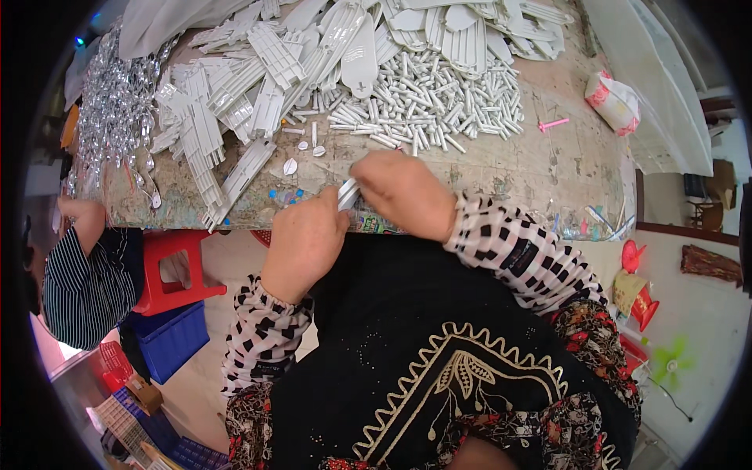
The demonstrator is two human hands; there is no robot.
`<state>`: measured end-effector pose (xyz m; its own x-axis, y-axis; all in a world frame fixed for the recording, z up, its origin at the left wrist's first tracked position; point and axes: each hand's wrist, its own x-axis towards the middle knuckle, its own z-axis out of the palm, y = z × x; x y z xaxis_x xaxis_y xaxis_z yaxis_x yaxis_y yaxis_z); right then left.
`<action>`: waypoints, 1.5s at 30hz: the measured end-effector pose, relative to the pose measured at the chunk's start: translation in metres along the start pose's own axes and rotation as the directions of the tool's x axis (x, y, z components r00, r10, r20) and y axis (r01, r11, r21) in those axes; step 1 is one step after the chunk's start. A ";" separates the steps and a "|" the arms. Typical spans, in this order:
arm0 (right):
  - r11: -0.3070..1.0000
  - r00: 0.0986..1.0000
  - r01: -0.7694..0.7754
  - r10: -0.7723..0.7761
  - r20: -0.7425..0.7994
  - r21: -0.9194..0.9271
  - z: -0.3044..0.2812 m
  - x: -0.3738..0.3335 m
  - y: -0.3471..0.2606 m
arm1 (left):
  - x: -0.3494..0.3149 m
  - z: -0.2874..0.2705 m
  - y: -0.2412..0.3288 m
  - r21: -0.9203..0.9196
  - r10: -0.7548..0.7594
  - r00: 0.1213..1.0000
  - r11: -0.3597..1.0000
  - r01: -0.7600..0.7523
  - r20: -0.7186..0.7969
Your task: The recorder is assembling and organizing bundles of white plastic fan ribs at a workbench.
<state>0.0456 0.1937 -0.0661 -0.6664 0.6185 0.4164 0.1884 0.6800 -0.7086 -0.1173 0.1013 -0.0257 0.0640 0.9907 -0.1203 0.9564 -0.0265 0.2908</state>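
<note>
Over the front edge of the table, my left hand (305, 241) is closed around a slim white plastic piece (348, 193). Part of that piece shows between my two hands; the rest is hidden. My right hand (406, 194) is beside its upper end with fingers curled together, and what they pinch is out of sight. Just beyond my hands lies a heap of short white plastic pegs (439, 98). Long flat white plastic parts (276, 56) are piled behind and to the left. A few small white bits, including an oval one (291, 167), lie nearer my left hand.
Silvery packets (117, 102) heap at the table's far left. A pink stick (554, 124) and a tissue pack (612, 103) lie on the right. Another person's striped sleeve (66, 274) is at the left edge, near a red stool (176, 270) and blue crate (172, 341).
</note>
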 end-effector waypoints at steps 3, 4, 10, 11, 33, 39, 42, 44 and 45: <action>0.993 0.998 0.043 -0.037 0.056 -0.109 0.003 -0.008 -0.005 | 0.001 0.002 0.003 0.008 -0.020 1.000 1.000 0.020 0.015; 0.993 0.998 0.044 -0.038 0.055 -0.111 0.003 -0.011 -0.003 | 0.001 0.002 0.006 0.018 -0.031 0.999 0.999 0.031 0.027; 0.980 0.978 -0.155 0.134 0.158 0.128 -0.025 0.003 -0.001 | -0.001 0.004 0.012 0.017 0.005 1.000 1.000 -0.005 -0.023; 0.980 0.986 -0.158 0.148 0.080 0.124 -0.025 0.015 -0.002 | 0.000 0.003 0.012 0.028 0.007 0.999 1.000 -0.006 -0.045; 0.892 0.941 -0.291 0.333 -0.067 0.347 -0.063 0.005 0.011 | -0.002 0.007 0.082 -0.131 -0.121 0.988 0.985 0.108 -0.094; 0.756 0.903 -0.426 0.391 0.179 0.497 -0.124 -0.086 -0.004 | 0.041 0.004 0.140 -0.965 -0.184 0.973 -0.195 -0.176 -0.140; 0.653 0.861 -0.506 0.419 0.287 0.564 -0.169 -0.127 -0.015 | 0.069 0.016 0.192 -0.892 -0.082 0.989 -0.428 -0.149 -0.126; 0.485 0.790 -0.588 0.515 0.332 0.647 -0.203 -0.145 -0.029 | 0.081 0.020 0.221 -0.832 -0.014 1.000 -0.555 -0.010 -0.003; 0.512 0.740 -0.641 0.611 0.282 0.572 -0.220 -0.159 -0.029 | 0.089 0.021 0.243 -0.844 0.058 0.996 -0.529 0.089 0.069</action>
<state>0.3050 0.1629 0.0138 -0.5810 0.7621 -0.2856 0.1107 -0.2737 -0.9554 0.1270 0.1803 0.0144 0.1386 0.9758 -0.1689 -0.7408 0.2154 0.6363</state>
